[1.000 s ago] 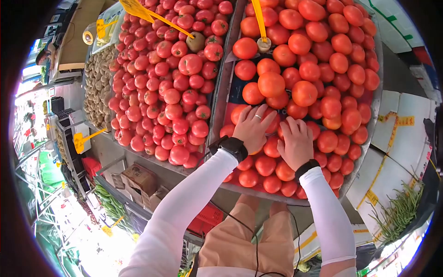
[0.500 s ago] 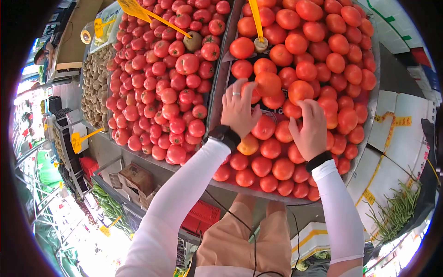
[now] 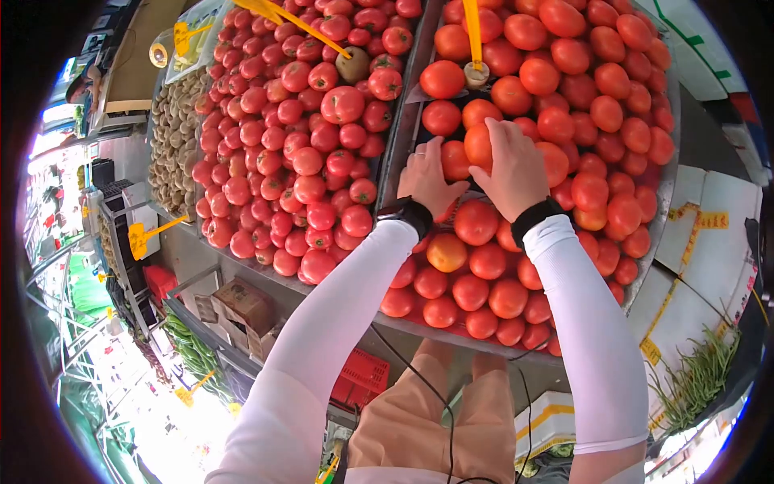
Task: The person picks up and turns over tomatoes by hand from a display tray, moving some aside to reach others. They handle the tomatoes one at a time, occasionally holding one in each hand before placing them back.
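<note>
My right hand (image 3: 513, 168) is closed round a red tomato (image 3: 477, 148), with its thumb below and its fingers at the upper right side. Beside it, my left hand (image 3: 429, 179) curls its fingers and thumb about another tomato (image 3: 455, 161). Both hands are over the left part of a heap of large red tomatoes (image 3: 488, 263), close to the tray's dark divider (image 3: 395, 153). An orange-tinged tomato (image 3: 447, 252) lies just below the hands. Dark bands circle both wrists, over white sleeves.
Left of the divider are smaller pinkish tomatoes (image 3: 307, 161), then pale brown knobbly produce (image 3: 173, 133). A yellow price tag (image 3: 474, 36) stands in a pale base among the large tomatoes. White foam boxes (image 3: 701, 234) and green beans (image 3: 697, 379) are at the right. Cables hang before my legs.
My right hand has moved left and up and now grips a tomato beside my left hand. My left hand has closed on a tomato. The whole view has shifted slightly.
</note>
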Demonstrator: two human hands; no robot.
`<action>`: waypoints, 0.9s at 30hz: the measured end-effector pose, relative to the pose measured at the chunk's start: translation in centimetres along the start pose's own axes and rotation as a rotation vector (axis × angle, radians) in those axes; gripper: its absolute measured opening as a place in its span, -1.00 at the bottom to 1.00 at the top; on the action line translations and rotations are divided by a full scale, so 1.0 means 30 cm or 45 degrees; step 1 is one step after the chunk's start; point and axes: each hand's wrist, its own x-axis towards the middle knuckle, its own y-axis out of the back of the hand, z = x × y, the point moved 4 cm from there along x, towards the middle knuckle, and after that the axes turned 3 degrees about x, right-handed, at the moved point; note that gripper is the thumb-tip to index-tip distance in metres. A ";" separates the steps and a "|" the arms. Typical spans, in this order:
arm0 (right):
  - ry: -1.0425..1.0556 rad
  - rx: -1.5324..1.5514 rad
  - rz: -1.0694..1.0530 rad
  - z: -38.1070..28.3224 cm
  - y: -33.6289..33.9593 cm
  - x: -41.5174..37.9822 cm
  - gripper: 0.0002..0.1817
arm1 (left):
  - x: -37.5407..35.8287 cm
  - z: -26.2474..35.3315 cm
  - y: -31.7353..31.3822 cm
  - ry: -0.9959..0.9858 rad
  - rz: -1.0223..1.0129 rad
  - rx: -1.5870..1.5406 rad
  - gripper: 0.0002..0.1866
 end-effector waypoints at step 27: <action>-0.336 1.011 0.049 0.012 0.166 -0.238 -0.27 | 0.025 0.090 0.164 -0.332 0.048 0.356 -0.28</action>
